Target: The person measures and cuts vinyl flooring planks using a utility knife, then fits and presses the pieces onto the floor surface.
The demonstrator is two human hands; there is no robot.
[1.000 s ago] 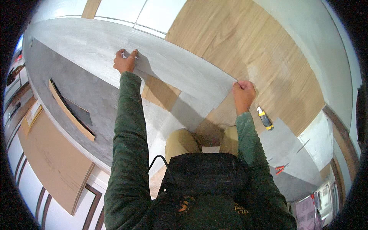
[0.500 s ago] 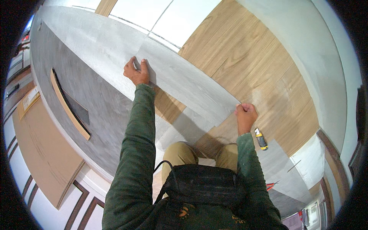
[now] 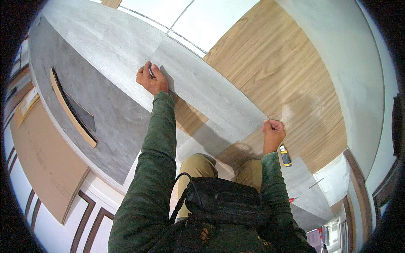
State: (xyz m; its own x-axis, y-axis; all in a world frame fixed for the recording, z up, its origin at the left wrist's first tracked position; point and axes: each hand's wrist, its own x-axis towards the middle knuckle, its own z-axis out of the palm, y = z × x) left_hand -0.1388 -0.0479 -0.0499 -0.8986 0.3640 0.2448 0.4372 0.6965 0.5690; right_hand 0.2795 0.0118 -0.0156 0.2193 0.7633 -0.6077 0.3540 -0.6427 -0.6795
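Observation:
A light grey wood-look floor plank (image 3: 211, 90) lies slantwise in front of me, across grey and brown planks. At its left end is my left hand (image 3: 152, 80), with thumb and index finger bent toward each other at the plank's edge. My right hand (image 3: 274, 135) pinches the near right corner of the same plank, fingers closed. Just beside the right wrist, a yellow and black utility knife (image 3: 285, 156) rests on the floor.
Brown wood-look planks (image 3: 287, 80) cover the right side, with white tiles (image 3: 164, 14) beyond. On a dark grey surface (image 3: 109, 114) at left lies a curved brown strip (image 3: 69, 111). A cardboard sheet (image 3: 46, 160) is farther left. Red-handled pliers (image 3: 292, 200) lie near my right forearm.
The view has shifted slightly. My left thumb has drawn a little closer to the index finger, while the right hand keeps its pinch at the plank's corner.

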